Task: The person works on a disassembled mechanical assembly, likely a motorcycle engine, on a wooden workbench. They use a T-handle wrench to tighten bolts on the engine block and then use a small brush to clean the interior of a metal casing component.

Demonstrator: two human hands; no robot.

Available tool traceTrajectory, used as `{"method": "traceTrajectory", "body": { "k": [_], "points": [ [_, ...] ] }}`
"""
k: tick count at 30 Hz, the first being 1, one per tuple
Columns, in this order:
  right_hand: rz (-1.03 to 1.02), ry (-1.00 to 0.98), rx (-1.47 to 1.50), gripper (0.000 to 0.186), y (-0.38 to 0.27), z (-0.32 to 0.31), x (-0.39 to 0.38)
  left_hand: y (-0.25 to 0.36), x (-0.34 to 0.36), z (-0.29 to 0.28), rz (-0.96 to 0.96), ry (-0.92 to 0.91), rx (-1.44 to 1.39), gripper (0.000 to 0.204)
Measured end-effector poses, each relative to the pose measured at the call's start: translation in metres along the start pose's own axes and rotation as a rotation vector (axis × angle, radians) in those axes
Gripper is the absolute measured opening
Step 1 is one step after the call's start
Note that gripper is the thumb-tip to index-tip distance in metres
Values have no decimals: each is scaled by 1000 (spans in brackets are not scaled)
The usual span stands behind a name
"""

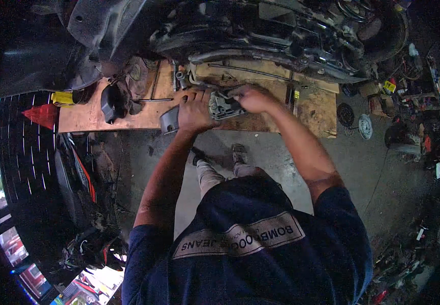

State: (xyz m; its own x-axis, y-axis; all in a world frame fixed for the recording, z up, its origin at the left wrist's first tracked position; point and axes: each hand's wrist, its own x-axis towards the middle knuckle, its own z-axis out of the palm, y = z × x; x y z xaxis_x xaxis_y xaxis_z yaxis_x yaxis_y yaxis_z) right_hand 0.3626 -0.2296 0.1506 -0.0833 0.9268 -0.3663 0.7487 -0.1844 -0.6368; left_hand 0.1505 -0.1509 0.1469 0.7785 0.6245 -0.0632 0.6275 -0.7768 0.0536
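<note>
A mechanical part sits at the front of the wooden bench, with a light grey metal body (pixel 221 107) and a dark grey rounded end (pixel 169 121). Between these two portions, my left hand (pixel 196 113) lies over the part and grips it, fingers pointing away from me. My right hand (pixel 254 99) is at the metal body's right side with its fingers curled in. Whatever those fingers pinch is hidden or too small to make out.
The wooden bench (pixel 314 118) carries long metal rods (pixel 250 71), a ratchet-like tool (pixel 180 77), a black moulded piece (pixel 112 103) and a crumpled cloth (pixel 137 79). A large dark machine (pixel 260 38) overhangs its far side. Round discs (pixel 365 126) rest at right.
</note>
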Motion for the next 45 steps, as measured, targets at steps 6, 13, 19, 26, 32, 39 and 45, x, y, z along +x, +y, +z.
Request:
{"method": "traceTrajectory", "body": {
  "k": [6, 13, 19, 26, 32, 39, 45],
  "points": [
    [91, 132, -7, 32, -48, 53, -18, -10, 2, 24, -35, 62, 30, 120],
    [167, 294, 105, 20, -50, 66, -5, -5, 2, 14, -42, -63, 73, 129],
    [3, 228, 92, 26, 1, 90, 1, 2, 1, 8, -17, -40, 60, 125],
    [124, 381, 691, 32, -40, 88, -23, -51, 4, 2, 146, -141, -274, 117],
    [149, 686, 338, 39, -41, 130, -3, -52, 12, 2, 44, -357, -6, 112],
    [341, 711, 280, 28, -105, 143, -15, -45, -21, 15, 75, -285, -68, 95],
    [539, 646, 478, 39, -123, 133, -13, -44, -26, 19, 119, -201, -43, 97]
  ]
}}
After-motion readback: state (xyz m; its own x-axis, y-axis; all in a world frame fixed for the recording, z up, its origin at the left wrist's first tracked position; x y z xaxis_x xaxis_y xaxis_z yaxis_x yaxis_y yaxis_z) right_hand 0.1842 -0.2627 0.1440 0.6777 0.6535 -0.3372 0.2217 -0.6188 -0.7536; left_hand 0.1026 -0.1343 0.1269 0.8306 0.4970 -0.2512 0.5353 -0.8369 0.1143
